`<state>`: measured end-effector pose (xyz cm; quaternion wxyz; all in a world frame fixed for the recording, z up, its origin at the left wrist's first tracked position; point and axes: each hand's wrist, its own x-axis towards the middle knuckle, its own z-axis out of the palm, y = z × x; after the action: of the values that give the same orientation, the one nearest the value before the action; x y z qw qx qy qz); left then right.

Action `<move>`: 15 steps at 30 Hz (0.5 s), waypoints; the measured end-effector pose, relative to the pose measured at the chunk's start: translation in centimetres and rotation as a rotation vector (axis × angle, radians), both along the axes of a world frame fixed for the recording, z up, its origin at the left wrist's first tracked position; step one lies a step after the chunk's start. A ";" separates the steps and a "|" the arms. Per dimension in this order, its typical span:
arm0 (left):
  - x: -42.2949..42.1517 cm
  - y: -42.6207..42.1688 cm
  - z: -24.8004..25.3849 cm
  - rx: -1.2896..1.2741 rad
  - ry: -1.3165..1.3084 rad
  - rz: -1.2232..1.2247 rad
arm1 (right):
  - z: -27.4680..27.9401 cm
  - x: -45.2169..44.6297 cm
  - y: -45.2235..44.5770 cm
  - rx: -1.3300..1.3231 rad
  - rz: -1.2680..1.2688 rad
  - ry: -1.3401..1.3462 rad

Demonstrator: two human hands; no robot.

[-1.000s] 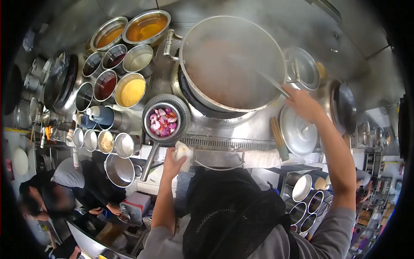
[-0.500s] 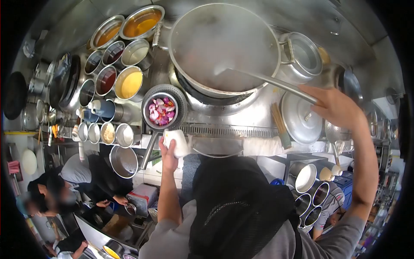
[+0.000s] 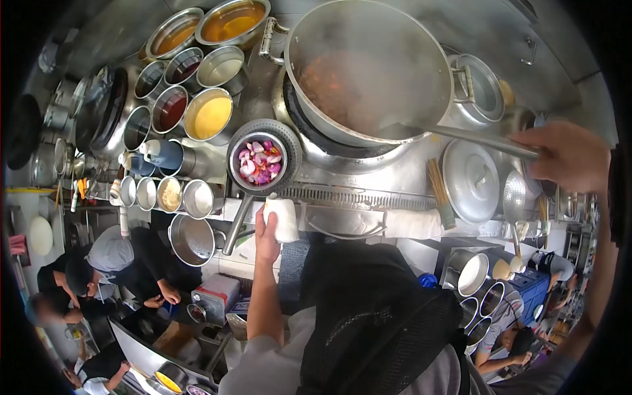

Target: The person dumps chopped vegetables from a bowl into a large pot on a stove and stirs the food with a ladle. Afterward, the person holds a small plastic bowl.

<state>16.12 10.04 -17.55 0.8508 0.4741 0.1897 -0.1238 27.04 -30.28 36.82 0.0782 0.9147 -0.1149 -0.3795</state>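
Observation:
A large steaming pot (image 3: 304,108) stands on the stove, with reddish-brown food partly veiled by steam. Closed round a long metal handle (image 3: 484,139), my right hand (image 3: 569,156) is to the right of the pot; the tool's broad end lies inside the near right rim. My left hand (image 3: 266,238) grips a folded white cloth (image 3: 282,221) at the counter's front edge. Just above that cloth, a perforated ladle (image 3: 289,140) holds a bowl of cut purple onions (image 3: 258,162), its handle pointing down-left.
Metal tubs of sauces (image 3: 209,114) stand on the left. A round lid (image 3: 471,182), a bamboo brush (image 3: 440,194) and a skimmer (image 3: 514,197) are on the right. Co-workers (image 3: 112,253) are at lower left, another (image 3: 507,329) at lower right.
My right hand has moved right and outward, drawing the tool toward the pot's near right rim. The left hand still holds the cloth. Steam has thinned over the pot's left side.

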 end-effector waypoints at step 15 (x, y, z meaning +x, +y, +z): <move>-0.6 2.6 1.6 0.053 0.056 -0.016 | -17.2 -2.7 -4.1 0.412 -0.063 -0.467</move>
<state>15.56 12.69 -15.95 0.8312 0.4944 0.2130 -0.1387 24.39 -34.39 19.65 -0.1491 0.9697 -0.0788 -0.1766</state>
